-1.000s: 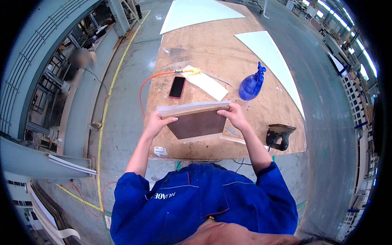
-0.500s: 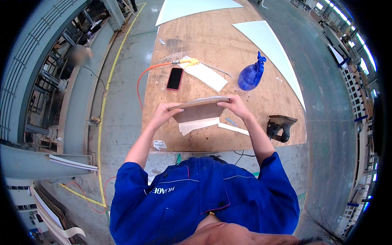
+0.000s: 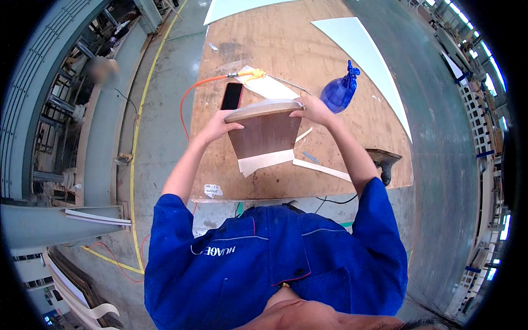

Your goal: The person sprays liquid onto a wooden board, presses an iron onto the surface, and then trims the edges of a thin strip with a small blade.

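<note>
Between my hands a brown wood panel [image 3: 264, 133] with a pale, curved upper edge is held up on edge over the wooden table. My left hand [image 3: 219, 126] grips its upper left corner, thumb on the near face. At the upper right corner my right hand [image 3: 312, 110] pinches the panel the same way. Along the panel's lower edge shows a pale strip [image 3: 267, 162] with a ragged left end. A thin pale offcut [image 3: 322, 169] and a small grey piece [image 3: 311, 158] lie to the right of it. The panel's far face is hidden.
Beyond the panel lie a phone [image 3: 231, 97], a yellow air blow gun [image 3: 253, 75] on an orange hose, and a white sheet [image 3: 269, 87]. A blue spray bottle [image 3: 339, 93] stands right; a dark tool [image 3: 385, 162] sits by my right forearm. White panels [image 3: 371, 60] line the table's far side.
Both hands have lifted the panel's upper edge up and away from me, so more of its brown near face shows. My right forearm now partly covers the dark tool.
</note>
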Demonstrator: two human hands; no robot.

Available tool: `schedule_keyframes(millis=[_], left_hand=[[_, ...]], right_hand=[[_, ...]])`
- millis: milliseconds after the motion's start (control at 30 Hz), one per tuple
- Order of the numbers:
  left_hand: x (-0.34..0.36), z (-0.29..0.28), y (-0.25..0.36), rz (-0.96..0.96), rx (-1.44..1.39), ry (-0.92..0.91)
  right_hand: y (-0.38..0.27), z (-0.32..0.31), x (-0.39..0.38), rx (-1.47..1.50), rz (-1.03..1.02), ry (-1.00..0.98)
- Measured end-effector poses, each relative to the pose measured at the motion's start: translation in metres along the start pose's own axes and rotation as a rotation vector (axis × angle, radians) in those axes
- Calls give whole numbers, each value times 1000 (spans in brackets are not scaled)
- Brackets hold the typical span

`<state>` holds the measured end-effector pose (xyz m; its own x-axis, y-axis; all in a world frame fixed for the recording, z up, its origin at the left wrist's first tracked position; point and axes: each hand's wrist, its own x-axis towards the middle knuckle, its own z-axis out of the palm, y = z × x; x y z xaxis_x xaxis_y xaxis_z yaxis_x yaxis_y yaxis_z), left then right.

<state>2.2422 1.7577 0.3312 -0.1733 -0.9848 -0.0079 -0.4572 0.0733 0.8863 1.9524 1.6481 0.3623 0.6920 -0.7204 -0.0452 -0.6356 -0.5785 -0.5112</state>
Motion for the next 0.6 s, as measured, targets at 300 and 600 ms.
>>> schedule_keyframes(millis=[300,600], left_hand=[[33,-13,-14,-10,159,43],[28,-9,-16,47,225,83]], right_hand=[[2,12,54,-395,-67,-71],[4,25,50,-386,-71,-33]])
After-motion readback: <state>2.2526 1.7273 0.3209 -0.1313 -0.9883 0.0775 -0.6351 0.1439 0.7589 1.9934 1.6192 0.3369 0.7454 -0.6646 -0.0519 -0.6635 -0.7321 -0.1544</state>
